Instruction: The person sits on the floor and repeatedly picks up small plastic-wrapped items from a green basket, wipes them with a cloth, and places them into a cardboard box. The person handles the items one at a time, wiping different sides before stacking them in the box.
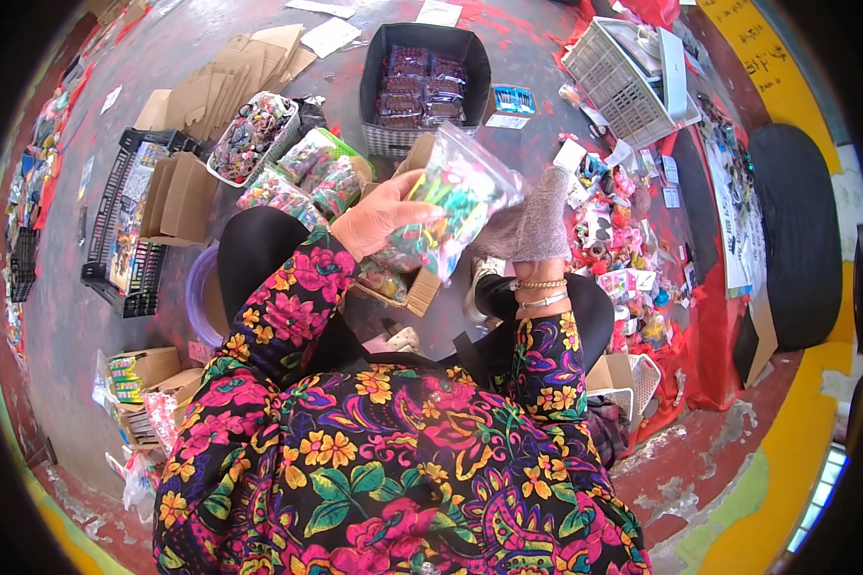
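Observation:
My left hand (385, 217) is closed on the left side of a clear plastic bag (460, 201) filled with small multicoloured pieces, green, pink and white. On the bag's other side is my right hand (532, 225) in a grey knit glove; its fingers are partly hidden and blurred, so their grip is unclear. Beneath the bag stands an open cardboard box (422, 290) with similar filled bags inside. More filled bags (307, 177) lie in a green-rimmed container just left of my left hand.
Ahead stands a black-lined crate (425, 53) of dark packets. To the left are a basket of hair ties (252, 137), a black crate (125, 230) and flattened cardboard (225, 81). Small goods (623, 216) are heaped at right, below a grey plastic basket (623, 91).

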